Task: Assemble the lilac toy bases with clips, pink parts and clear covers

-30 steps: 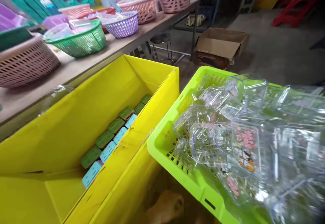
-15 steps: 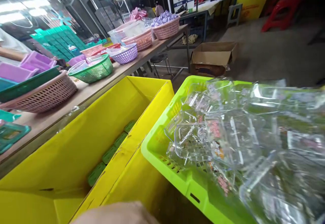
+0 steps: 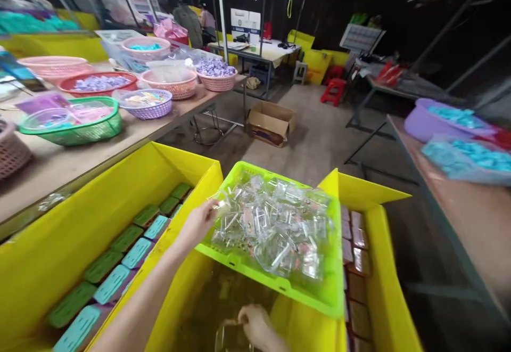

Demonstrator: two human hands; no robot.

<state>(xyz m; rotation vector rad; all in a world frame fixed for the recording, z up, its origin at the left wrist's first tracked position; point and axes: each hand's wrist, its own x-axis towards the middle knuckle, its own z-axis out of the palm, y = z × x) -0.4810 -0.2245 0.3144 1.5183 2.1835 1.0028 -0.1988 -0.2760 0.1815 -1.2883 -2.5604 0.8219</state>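
Note:
A lime-green basket (image 3: 279, 289) holds a heap of clear plastic boxes (image 3: 275, 219), some with pink printing. At the basket's left rim, my left hand (image 3: 203, 218) is closed, its fingertips pinching the edge of a clear plastic box (image 3: 222, 206). Lower down, in front of the basket, my right hand (image 3: 258, 326) grips another clear plastic box (image 3: 229, 337) by its edge. That box is partly cut off by the bottom of the view. Beneath it lies the dim inside of a yellow bin (image 3: 199, 293).
Left of me, a yellow bin (image 3: 99, 216) contains rows of green and turquoise boxes. Another yellow bin (image 3: 385, 267) with packed items stands right. Baskets, including a green one (image 3: 96, 133), line the left table (image 3: 139, 133). A cardboard box (image 3: 271, 123) sits on the floor.
The view has swung right and pulled back, bringing the whole lime-green basket and the right-hand table into sight. Both hands now show, each on a clear plastic box.

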